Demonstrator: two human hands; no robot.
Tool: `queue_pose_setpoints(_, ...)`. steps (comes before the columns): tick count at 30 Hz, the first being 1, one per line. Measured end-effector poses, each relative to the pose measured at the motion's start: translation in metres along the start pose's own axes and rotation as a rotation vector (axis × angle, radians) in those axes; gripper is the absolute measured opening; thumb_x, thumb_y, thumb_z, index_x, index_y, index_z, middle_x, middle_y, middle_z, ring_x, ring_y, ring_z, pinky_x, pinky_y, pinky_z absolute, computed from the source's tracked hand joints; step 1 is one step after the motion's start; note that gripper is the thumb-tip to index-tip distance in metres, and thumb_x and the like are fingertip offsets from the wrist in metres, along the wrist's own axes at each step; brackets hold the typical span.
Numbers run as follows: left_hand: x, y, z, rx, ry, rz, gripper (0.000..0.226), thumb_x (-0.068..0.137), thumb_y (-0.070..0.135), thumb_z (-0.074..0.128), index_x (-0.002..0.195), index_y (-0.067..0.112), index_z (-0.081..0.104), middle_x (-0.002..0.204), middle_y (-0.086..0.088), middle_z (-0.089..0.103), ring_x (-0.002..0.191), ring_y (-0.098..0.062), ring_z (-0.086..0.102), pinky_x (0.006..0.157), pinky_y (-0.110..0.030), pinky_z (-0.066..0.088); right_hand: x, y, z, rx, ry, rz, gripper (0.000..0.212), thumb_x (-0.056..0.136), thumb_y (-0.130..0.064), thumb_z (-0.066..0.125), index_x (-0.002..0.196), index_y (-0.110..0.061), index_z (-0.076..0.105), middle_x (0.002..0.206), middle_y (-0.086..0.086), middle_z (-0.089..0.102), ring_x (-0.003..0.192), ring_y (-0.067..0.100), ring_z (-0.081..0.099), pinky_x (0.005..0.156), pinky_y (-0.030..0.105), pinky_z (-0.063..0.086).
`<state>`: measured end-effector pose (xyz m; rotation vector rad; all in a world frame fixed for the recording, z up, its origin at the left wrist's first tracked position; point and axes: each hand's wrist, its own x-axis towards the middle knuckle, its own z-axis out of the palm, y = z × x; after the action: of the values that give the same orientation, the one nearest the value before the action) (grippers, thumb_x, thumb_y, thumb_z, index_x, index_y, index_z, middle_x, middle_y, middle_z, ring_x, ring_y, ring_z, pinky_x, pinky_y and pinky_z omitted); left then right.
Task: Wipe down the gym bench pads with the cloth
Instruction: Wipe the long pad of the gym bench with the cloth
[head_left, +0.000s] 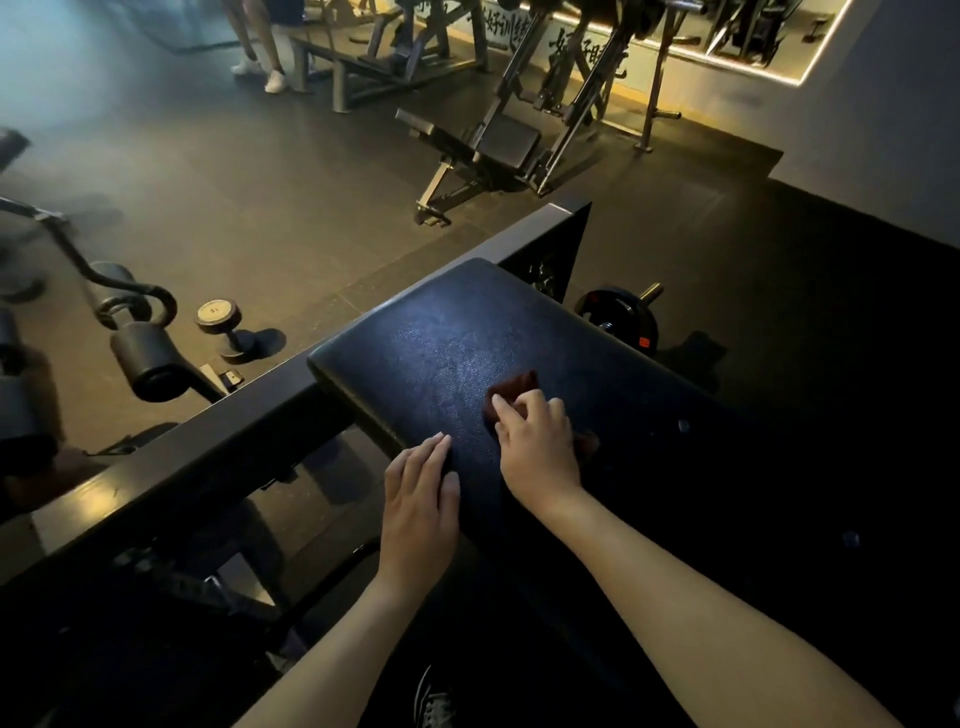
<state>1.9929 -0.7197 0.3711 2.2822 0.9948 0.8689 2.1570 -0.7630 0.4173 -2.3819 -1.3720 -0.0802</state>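
1. Firmly, the right hand (540, 447) curls its fingers round a dark reddish cloth (514, 387) and presses it onto the black bench pad (431, 338). The cloth bunches out past the fingertips.
2. Just left of it, the left hand (421, 499) lies flat with straight fingers on the pad's edge and holds nothing. The two hands are near each other but apart.
3. The pad runs on ahead of both hands, and its far end is well beyond the fingertips. A faint sheen shows on it ahead of the cloth.
4. Left of the left hand, a dark metal beam (208, 441) runs slantwise across the end of the pad.
5. Farther left and ahead, past the beam, a dumbbell (223, 327) stands on end on the floor.
6. Ahead and right of the right hand, a weight plate (618, 317) sits low beside the pad.
7. Far beyond the hands stands another bench (498, 140), and farther still a person's legs (260, 52) in white shoes.
8. Below the forearms, a shoe (436, 701) shows on the floor.
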Motion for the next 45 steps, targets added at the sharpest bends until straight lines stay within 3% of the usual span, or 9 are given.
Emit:
queue_pose_setpoints(7, 0.017, -0.012, -0.015, -0.008, -0.015, -0.062, 0.054, 0.096, 0.029, 0.04, 0.144, 0.008, 0.049, 0.146, -0.003, 0.049, 0.135, -0.019, 0.034, 0.118, -0.017, 0.017, -0.009, -0.028, 0.005, 0.245, -0.033, -0.247, 0.04, 0.097, -0.027, 0.043, 0.128, -0.014, 0.066, 0.111, 0.008, 0.059, 0.094, 0.031, 0.05, 0.084, 0.046, 0.051)
queue_pose_setpoints(13, 0.039, -0.027, -0.02, -0.012, -0.045, -0.113, 0.06, 0.095, 0.012, 0.055, 0.152, 0.01, 0.038, 0.156, -0.002, 0.034, 0.144, -0.017, 0.023, 0.121, -0.035, 0.02, 0.069, -0.038, 0.019, 0.023, -0.229, 0.056, 0.048, 0.105, -0.03, 0.037, 0.153, -0.022, 0.034, 0.162, 0.005, 0.022, 0.147, 0.031, 0.015, 0.115, 0.05, 0.017)
queue_pose_setpoints(18, 0.033, -0.036, -0.025, -0.124, -0.04, -0.119, 0.062, 0.096, 0.011, 0.057, 0.154, 0.01, 0.036, 0.157, 0.0, 0.036, 0.143, -0.007, 0.021, 0.121, -0.027, 0.016, 0.031, -0.049, 0.027, 0.244, -0.105, -0.218, 0.041, 0.091, -0.008, 0.047, 0.126, -0.013, 0.068, 0.133, 0.006, 0.061, 0.12, 0.034, 0.05, 0.107, 0.042, 0.039)
queue_pose_setpoints(22, 0.034, -0.036, -0.029, -0.141, -0.069, -0.102, 0.067, 0.089, 0.021, 0.043, 0.155, 0.009, 0.034, 0.158, -0.005, 0.035, 0.143, -0.01, 0.022, 0.119, -0.013, 0.008, 0.003, -0.061, 0.021, 0.387, -0.134, -0.416, 0.035, 0.092, -0.011, 0.051, 0.119, -0.01, 0.072, 0.123, 0.005, 0.068, 0.111, 0.03, 0.057, 0.104, 0.035, 0.042)
queue_pose_setpoints(28, 0.032, -0.044, -0.037, -0.131, -0.133, -0.079, 0.066, 0.1, 0.02, 0.057, 0.158, 0.019, 0.026, 0.16, 0.012, 0.025, 0.148, 0.0, 0.012, 0.115, -0.011, 0.006, 0.046, -0.058, 0.021, 0.161, -0.096, -0.083, 0.04, 0.103, -0.017, 0.039, 0.14, -0.018, 0.052, 0.145, -0.002, 0.051, 0.132, 0.026, 0.039, 0.104, 0.045, 0.034)
queue_pose_setpoints(34, 0.022, -0.031, -0.045, -0.508, -0.092, -0.263, 0.051, 0.1, 0.018, 0.042, 0.149, 0.032, 0.041, 0.153, 0.016, 0.039, 0.141, 0.007, 0.028, 0.118, -0.023, 0.022, -0.006, -0.075, 0.024, 0.413, -0.129, -0.188, 0.036, 0.1, -0.012, 0.049, 0.132, -0.016, 0.063, 0.13, -0.007, 0.064, 0.109, 0.02, 0.044, 0.101, 0.031, 0.039)
queue_pose_setpoints(39, 0.015, -0.017, -0.038, -0.486, -0.006, -0.331, 0.042, 0.109, 0.031, 0.033, 0.15, 0.028, 0.042, 0.149, 0.009, 0.041, 0.127, 0.022, 0.028, 0.097, 0.005, 0.019, -0.018, -0.09, -0.001, 0.662, -0.185, -0.046, 0.034, 0.1, -0.016, 0.052, 0.133, -0.016, 0.062, 0.133, 0.0, 0.063, 0.122, 0.014, 0.056, 0.108, 0.024, 0.039)
queue_pose_setpoints(42, 0.019, -0.008, -0.029, -0.365, 0.012, -0.34, 0.044, 0.109, 0.027, 0.036, 0.153, 0.03, 0.038, 0.157, 0.011, 0.028, 0.125, 0.009, 0.022, 0.097, 0.005, 0.007, -0.027, -0.084, -0.018, 0.801, -0.289, 0.065, 0.033, 0.102, -0.019, 0.05, 0.132, -0.02, 0.063, 0.13, -0.004, 0.064, 0.12, 0.006, 0.057, 0.107, 0.023, 0.043)
queue_pose_setpoints(45, 0.023, -0.005, -0.019, -0.129, 0.042, -0.197, 0.045, 0.102, 0.028, 0.038, 0.146, 0.031, 0.049, 0.155, 0.009, 0.031, 0.129, -0.01, 0.023, 0.11, -0.017, 0.012, -0.043, -0.065, -0.021, 0.646, -0.155, -0.049, 0.03, 0.099, -0.013, 0.053, 0.126, -0.016, 0.067, 0.119, -0.003, 0.067, 0.11, 0.009, 0.059, 0.101, 0.027, 0.046)
